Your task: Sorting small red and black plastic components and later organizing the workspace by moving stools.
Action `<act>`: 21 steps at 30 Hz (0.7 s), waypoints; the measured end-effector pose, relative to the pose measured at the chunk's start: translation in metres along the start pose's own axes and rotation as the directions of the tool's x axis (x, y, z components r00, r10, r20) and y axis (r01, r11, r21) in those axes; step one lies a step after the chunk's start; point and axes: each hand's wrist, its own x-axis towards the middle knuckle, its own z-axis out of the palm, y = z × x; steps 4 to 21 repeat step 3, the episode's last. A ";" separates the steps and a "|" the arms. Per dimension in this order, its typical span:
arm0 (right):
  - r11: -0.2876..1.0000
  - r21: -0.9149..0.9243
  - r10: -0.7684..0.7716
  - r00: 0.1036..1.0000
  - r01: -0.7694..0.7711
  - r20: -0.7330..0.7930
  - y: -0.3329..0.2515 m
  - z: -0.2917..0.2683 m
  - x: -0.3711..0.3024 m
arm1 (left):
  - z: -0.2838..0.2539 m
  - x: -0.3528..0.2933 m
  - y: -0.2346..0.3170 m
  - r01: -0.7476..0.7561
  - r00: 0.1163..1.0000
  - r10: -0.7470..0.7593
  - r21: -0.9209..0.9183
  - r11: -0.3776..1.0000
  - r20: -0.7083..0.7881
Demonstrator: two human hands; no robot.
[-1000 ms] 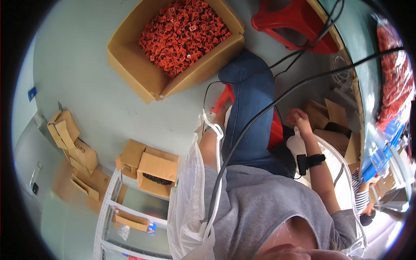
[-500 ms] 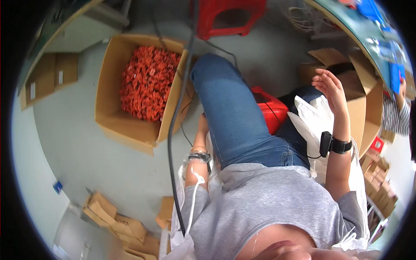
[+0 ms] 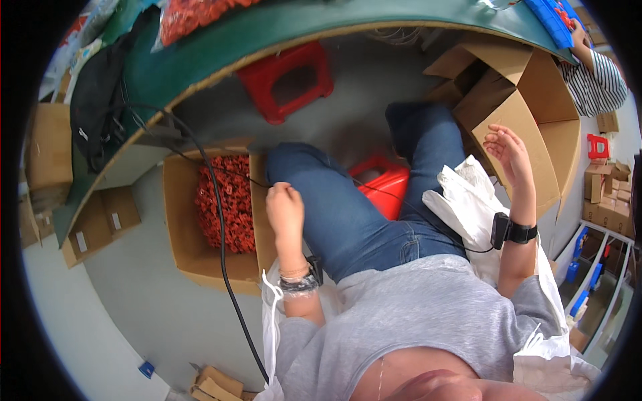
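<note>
My left hand (image 3: 285, 212) is raised beside my left knee, next to a cardboard box (image 3: 187, 264) with many small red parts (image 3: 227, 220) in it. Its fingers are curled together, and whatever they may hold is hidden. On the other side, my right hand (image 3: 509, 150) is lifted in front of an open carton (image 3: 528, 144). The fingers there are loosely bent and apart, with nothing visible in them. Each wrist wears a black band, and a thin cable runs from the right one.
A green tabletop (image 3: 267, 30) with a tan edge curves across the far side, bearing a bag of red parts (image 3: 194, 17). Underneath stands a red stool (image 3: 287, 80). A black cable (image 3: 224, 260) hangs over the box. At far right a person's striped sleeve (image 3: 595, 87) reaches toward a blue bin (image 3: 552, 23).
My left hand has risen from low beside my thigh, at the box, into full sight. The view has tilted up, showing more tabletop. My right hand stays raised, its fingers a little more bent.
</note>
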 end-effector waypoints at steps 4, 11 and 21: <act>1.000 0.022 0.016 1.000 -0.017 0.012 0.006 -0.002 0.009 | 0.006 0.021 0.043 -0.213 0.958 0.201 0.038 0.976 0.203; 1.000 0.022 0.016 1.000 -0.017 0.012 0.006 -0.002 0.009 | 0.006 0.021 0.043 -0.213 0.958 0.201 0.038 0.976 0.203; 1.000 0.022 0.016 1.000 -0.017 0.012 0.006 -0.002 0.009 | 0.006 0.021 0.043 -0.213 0.958 0.201 0.038 0.976 0.203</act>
